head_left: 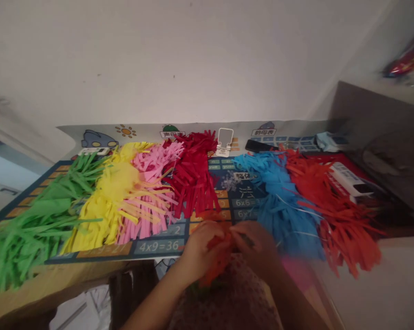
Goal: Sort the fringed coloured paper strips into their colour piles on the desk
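Note:
My left hand (203,250) is closed round an orange-red fringed paper piece (215,263) at the table's front edge. Close beside it on the right, my right hand (253,245) has its fingers drawn together at the upper part of the same piece; motion blurs the fingertips. Behind my hands lies a dark red fringed bundle (195,174). To the left are pink (151,206), yellow (112,192) and green (48,211) fringed bundles. A blue bundle (282,201) and a red-orange one (330,201) lie to the right.
A printed mat (158,246) covers the table. Toward the back are a white phone stand (224,142) and a black object (260,146). A white box (351,178) lies at the right. Below the left table edge, an open box (124,286) holds white material.

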Demonstrator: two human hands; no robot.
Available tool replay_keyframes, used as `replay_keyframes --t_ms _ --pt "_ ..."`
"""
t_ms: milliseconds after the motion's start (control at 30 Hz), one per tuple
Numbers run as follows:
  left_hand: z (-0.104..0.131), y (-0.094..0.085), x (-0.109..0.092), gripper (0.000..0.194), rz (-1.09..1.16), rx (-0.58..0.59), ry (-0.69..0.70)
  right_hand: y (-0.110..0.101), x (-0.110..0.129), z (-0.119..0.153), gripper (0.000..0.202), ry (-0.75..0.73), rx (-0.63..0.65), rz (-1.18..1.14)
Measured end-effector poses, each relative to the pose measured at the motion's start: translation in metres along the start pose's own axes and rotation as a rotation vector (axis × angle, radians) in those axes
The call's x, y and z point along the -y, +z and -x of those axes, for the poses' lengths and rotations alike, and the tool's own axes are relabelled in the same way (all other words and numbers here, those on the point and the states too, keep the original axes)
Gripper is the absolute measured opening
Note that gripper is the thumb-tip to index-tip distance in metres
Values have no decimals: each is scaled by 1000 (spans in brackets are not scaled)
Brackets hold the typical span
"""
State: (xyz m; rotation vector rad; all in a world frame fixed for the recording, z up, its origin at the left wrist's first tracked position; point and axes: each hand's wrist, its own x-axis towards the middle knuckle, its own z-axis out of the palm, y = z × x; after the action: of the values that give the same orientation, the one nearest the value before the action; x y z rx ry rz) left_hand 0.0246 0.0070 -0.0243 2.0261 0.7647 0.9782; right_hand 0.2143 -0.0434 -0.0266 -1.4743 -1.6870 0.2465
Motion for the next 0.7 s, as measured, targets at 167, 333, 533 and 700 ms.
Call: replay_keyframes --t_ms 167,333,533,700 --pt "-7 -6 1 13 118 37 -94 -62 -81 -28 27 214 -135 546" --pt "-11 5 5 21 275 -36 -241 -91 -116 -37 18 306 95 818" --pt "-11 14 2 37 816 -160 -662 -94 -86 -23 32 251 -171 576" --pt "-12 15 -2 40 1003 -217 -773 -95 -66 -25 38 284 -221 484"
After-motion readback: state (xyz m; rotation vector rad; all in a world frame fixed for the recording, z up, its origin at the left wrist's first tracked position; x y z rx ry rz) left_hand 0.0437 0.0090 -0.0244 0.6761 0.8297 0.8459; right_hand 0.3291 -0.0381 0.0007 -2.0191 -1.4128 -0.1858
